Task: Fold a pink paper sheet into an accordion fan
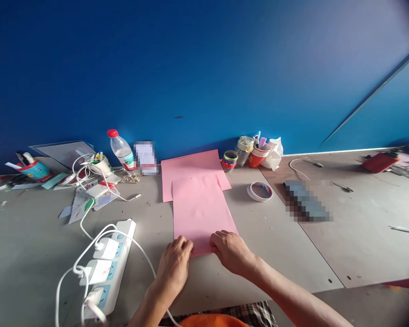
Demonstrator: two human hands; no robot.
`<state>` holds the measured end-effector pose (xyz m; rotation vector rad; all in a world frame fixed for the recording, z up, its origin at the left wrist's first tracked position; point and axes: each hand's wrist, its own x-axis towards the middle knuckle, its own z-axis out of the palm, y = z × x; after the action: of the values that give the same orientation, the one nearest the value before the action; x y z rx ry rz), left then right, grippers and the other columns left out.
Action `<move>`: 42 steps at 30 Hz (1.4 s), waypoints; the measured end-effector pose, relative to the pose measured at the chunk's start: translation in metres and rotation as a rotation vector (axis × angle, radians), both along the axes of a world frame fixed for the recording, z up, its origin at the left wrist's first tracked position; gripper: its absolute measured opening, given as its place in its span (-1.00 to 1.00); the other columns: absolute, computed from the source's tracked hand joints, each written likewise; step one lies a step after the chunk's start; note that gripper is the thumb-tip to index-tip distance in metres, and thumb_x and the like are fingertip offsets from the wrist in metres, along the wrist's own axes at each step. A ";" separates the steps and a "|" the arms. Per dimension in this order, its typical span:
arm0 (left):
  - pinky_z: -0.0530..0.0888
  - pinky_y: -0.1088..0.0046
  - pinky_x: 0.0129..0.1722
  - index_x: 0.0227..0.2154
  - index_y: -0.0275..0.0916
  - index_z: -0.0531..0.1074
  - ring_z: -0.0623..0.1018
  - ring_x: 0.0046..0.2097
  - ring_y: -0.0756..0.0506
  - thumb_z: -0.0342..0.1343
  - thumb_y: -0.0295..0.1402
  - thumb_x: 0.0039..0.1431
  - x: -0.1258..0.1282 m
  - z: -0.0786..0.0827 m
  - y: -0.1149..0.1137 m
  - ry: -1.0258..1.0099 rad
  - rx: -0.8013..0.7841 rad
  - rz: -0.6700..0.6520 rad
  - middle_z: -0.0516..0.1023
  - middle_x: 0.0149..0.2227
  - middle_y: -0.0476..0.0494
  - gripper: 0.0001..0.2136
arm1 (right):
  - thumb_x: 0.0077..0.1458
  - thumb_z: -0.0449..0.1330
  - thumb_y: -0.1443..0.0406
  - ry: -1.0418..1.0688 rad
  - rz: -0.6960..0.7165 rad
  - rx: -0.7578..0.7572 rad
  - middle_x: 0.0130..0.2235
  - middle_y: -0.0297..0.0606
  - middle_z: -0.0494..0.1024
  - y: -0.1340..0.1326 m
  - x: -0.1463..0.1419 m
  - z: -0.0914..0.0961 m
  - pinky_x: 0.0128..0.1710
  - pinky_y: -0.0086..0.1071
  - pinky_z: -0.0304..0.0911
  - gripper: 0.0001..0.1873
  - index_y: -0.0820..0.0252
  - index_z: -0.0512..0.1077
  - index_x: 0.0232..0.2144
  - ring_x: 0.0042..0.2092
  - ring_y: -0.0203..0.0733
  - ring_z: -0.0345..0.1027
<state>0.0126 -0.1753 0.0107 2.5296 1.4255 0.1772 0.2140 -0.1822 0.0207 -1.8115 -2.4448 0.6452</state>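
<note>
A pink sheet of paper [201,211] lies lengthwise on the grey table [30,236] in front of me, on top of a second pink sheet [191,165] that lies crosswise behind it. My left hand [173,265] rests on the near left corner of the top sheet, fingers curled down onto its edge. My right hand [231,250] sits at the near right corner, fingers bent and pressing the paper's near edge. Both hands touch the same near edge, a few centimetres apart.
A white power strip [111,265] with plugged chargers and white cables lies at the left. A water bottle [122,152], cups, paper scraps and a pen holder [36,169] stand behind it. A tape roll [260,190], jars and a red cup [257,156] stand right of the sheets.
</note>
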 end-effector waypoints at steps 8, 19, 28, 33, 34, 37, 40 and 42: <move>0.36 0.44 -0.25 -0.36 -0.21 0.34 0.46 -0.25 -0.05 -0.14 -0.61 0.18 0.000 0.002 0.000 0.049 -0.081 0.006 0.38 -0.28 -0.08 -0.78 | 0.14 0.06 0.31 -0.102 0.005 -0.081 -0.24 -0.20 0.55 0.007 0.000 0.006 -0.33 -0.38 0.09 -0.88 0.18 0.38 -0.30 -0.22 -0.15 0.40; 0.36 0.45 -0.25 -0.35 -0.21 0.35 0.46 -0.25 -0.04 -0.14 -0.61 0.20 0.000 0.005 0.003 0.057 -0.134 0.004 0.37 -0.26 -0.08 -0.78 | 0.09 0.09 0.34 -0.089 -0.031 -0.136 -0.24 -0.26 0.54 0.008 0.020 0.005 -0.38 -0.40 0.02 -0.91 0.15 0.37 -0.31 -0.24 -0.19 0.39; 0.35 0.46 -0.26 -0.36 -0.20 0.35 0.45 -0.27 -0.04 -0.13 -0.60 0.20 -0.004 0.002 0.002 0.038 -0.123 0.001 0.37 -0.27 -0.06 -0.79 | 0.07 0.09 0.38 -0.086 -0.049 -0.155 -0.26 -0.26 0.55 0.007 0.041 0.005 -0.36 -0.40 0.02 -0.88 0.15 0.39 -0.31 -0.27 -0.19 0.39; 0.36 0.44 -0.26 -0.36 -0.19 0.35 0.46 -0.26 -0.05 -0.13 -0.60 0.20 -0.008 0.001 0.002 0.030 -0.128 0.009 0.38 -0.26 -0.07 -0.79 | 0.05 0.09 0.40 -0.090 -0.054 -0.157 -0.28 -0.28 0.54 0.005 0.054 0.005 -0.34 -0.40 0.04 -0.87 0.14 0.39 -0.32 -0.28 -0.19 0.38; 0.36 0.44 -0.26 -0.35 -0.20 0.35 0.46 -0.26 -0.05 -0.13 -0.60 0.19 -0.009 0.001 0.002 0.024 -0.130 0.008 0.38 -0.26 -0.07 -0.79 | 0.05 0.09 0.40 -0.088 -0.054 -0.156 -0.28 -0.28 0.54 0.005 0.056 0.005 -0.33 -0.40 0.04 -0.87 0.14 0.39 -0.32 -0.28 -0.20 0.38; 0.36 0.45 -0.27 -0.36 -0.20 0.35 0.46 -0.26 -0.04 -0.13 -0.60 0.19 -0.011 0.001 0.003 0.001 -0.138 0.003 0.38 -0.26 -0.08 -0.79 | 0.06 0.08 0.40 -0.086 -0.055 -0.158 -0.29 -0.28 0.52 0.004 0.063 0.003 -0.32 -0.41 0.04 -0.87 0.12 0.39 -0.33 -0.28 -0.21 0.37; 0.36 0.45 -0.28 -0.37 -0.21 0.34 0.45 -0.28 -0.03 -0.13 -0.60 0.20 -0.014 0.000 0.003 -0.030 -0.148 0.000 0.38 -0.26 -0.08 -0.80 | 0.06 0.07 0.40 -0.090 -0.065 -0.169 -0.29 -0.28 0.51 0.003 0.067 0.002 -0.33 -0.42 0.03 -0.87 0.12 0.38 -0.33 -0.28 -0.22 0.35; 0.37 0.45 -0.27 -0.37 -0.21 0.33 0.45 -0.28 -0.03 -0.13 -0.61 0.19 -0.018 -0.002 0.003 -0.054 -0.159 0.000 0.37 -0.26 -0.08 -0.79 | 0.06 0.07 0.40 -0.087 -0.078 -0.182 -0.30 -0.29 0.51 0.002 0.068 0.001 -0.34 -0.43 0.01 -0.86 0.11 0.38 -0.33 -0.28 -0.22 0.34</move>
<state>-0.0056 -0.1721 0.0084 2.3788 1.3628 0.1252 0.2824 -0.1797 0.0217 -2.0310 -2.4249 0.8240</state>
